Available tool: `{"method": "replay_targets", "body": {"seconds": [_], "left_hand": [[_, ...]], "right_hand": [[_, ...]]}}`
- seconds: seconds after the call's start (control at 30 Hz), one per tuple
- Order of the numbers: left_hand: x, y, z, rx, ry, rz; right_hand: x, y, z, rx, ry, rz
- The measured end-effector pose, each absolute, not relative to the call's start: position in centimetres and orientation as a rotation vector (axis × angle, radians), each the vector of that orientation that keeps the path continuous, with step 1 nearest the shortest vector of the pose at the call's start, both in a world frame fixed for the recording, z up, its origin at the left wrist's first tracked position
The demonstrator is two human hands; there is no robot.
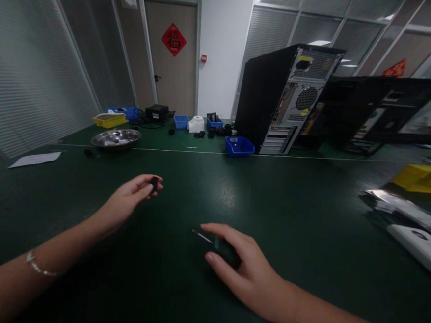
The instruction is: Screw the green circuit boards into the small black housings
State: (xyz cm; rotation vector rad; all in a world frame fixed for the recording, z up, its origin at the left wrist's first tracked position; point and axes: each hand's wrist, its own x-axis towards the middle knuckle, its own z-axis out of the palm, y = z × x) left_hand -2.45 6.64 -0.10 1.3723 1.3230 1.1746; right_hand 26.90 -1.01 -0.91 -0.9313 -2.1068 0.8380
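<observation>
My left hand (129,201) hovers over the dark green table (308,212) and pinches a small black part (155,183) between thumb and fingertips. A thin bracelet sits on that wrist. My right hand (247,269) rests low on the table, its fingers curled over the dark handle of a small screwdriver (210,241), whose thin metal shaft pokes out to the left. The two hands are about a hand's width apart.
A black computer tower (279,99) stands at the back with a second open case (381,111) beside it. A blue bin (239,146), a metal bowl (115,138), yellow trays (423,178), white paper (34,159) and flat white devices (416,244) lie around.
</observation>
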Motion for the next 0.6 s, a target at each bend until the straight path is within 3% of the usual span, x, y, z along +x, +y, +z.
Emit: {"method": "replay_targets", "body": {"seconds": [0.17, 0.6], "left_hand": [[1.6, 2.7, 0.1, 1.56, 1.068, 0.659], [2.7, 1.2, 0.7, 1.703, 1.019, 0.652]], "right_hand": [[26.9, -0.9, -1.1, -0.835, -2.077, 0.825], [26.7, -0.7, -1.0, -0.839, -2.143, 0.888]]}}
